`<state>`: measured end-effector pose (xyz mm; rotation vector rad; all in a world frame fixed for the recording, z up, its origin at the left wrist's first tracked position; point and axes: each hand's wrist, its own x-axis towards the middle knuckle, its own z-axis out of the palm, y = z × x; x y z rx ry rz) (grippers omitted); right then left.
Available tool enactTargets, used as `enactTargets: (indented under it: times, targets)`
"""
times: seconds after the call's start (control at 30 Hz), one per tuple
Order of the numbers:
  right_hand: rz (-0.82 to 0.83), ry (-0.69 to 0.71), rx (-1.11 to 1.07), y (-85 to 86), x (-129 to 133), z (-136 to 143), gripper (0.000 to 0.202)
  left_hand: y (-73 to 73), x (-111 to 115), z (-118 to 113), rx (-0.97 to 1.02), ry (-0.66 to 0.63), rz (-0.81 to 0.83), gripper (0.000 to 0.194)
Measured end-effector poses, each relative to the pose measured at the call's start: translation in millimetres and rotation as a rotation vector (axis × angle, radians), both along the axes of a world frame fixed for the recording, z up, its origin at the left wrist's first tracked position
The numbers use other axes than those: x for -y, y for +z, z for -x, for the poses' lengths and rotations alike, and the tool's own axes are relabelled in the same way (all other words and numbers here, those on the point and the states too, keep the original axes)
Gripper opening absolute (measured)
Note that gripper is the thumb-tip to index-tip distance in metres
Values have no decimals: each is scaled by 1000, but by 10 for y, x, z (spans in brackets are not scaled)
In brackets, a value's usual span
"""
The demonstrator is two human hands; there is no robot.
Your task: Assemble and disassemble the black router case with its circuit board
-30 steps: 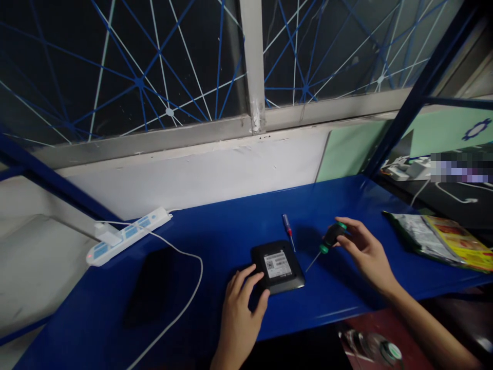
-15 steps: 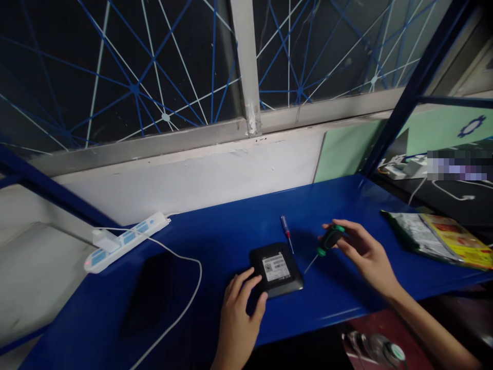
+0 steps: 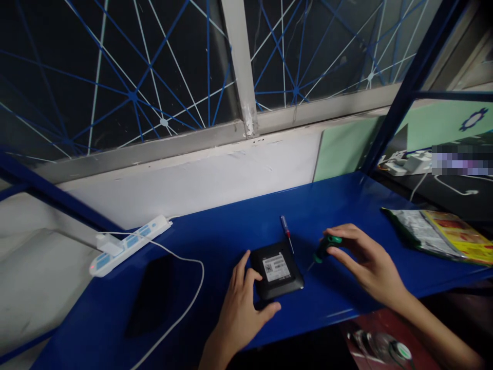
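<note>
A flat black box (image 3: 261, 263) with rounded corners and a white printed label lies on the blue table. My left hand (image 3: 243, 303) is at its left side, fingers spread along the edge and thumb stretched out by the near edge. My right hand (image 3: 365, 259) grips a green-and-black screwdriver (image 3: 325, 247) by the handle, between thumb and fingers. Its shaft points down and left, the tip close to the box's right edge; whether it touches is unclear. Just behind the box lies a smaller screwdriver (image 3: 285, 228) with a clear purple-and-red handle.
A white power strip (image 3: 148, 230) with a plugged-in adapter stands at the left back, its white cable (image 3: 198, 288) looping over the table (image 3: 231, 226). A dark flat object (image 3: 150, 293) lies left. A shiny food packet (image 3: 439, 234) is at the right; a bottle (image 3: 385, 347) stands below the edge.
My left hand has spread wider around the box, its thumb moving out to the right. The screwdriver in my right hand has tipped and come slightly lower.
</note>
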<state>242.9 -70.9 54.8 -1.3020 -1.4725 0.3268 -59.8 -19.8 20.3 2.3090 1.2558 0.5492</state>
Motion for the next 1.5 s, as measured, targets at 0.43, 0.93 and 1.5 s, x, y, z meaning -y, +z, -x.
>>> enactTargets:
  times: [0.43, 0.93, 1.5]
  targets:
    - [-99, 132, 162, 212, 2, 186, 28, -136, -243, 38, 14, -111, -5, 84]
    - [49, -223, -186, -318, 412, -211, 28, -166, -234, 46, 21, -102, 17, 98]
    - [277, -117, 182, -625, 814, -622, 34, -199, -235, 48, 18, -117, -9, 101]
